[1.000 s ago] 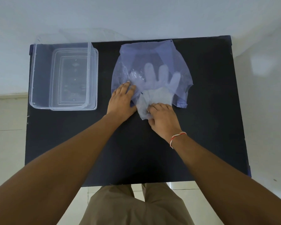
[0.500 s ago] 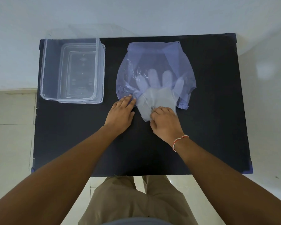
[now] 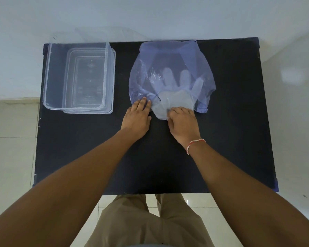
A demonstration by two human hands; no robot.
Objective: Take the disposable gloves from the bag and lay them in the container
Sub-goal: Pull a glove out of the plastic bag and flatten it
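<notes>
A thin bluish plastic bag [image 3: 169, 56] lies flat on the black table [image 3: 150, 157], its mouth toward me. Clear disposable gloves [image 3: 175, 98] show through it, fingers pointing away, their cuffs sticking out of the mouth. My left hand [image 3: 136, 118] presses flat on the bag's near left edge. My right hand [image 3: 183, 122] pinches the cuff end of the gloves, fingers curled on it. A clear rectangular container [image 3: 78, 77] stands at the table's far left, nothing inside it.
A white wall runs behind the table's far edge. Tiled floor shows left and right of the table. My legs in khaki trousers [image 3: 150, 221] are at the near edge.
My left hand slid back off the bag's middle to its near left edge. My right hand has kept its pinch on the glove cuffs; the view shifted slightly.
</notes>
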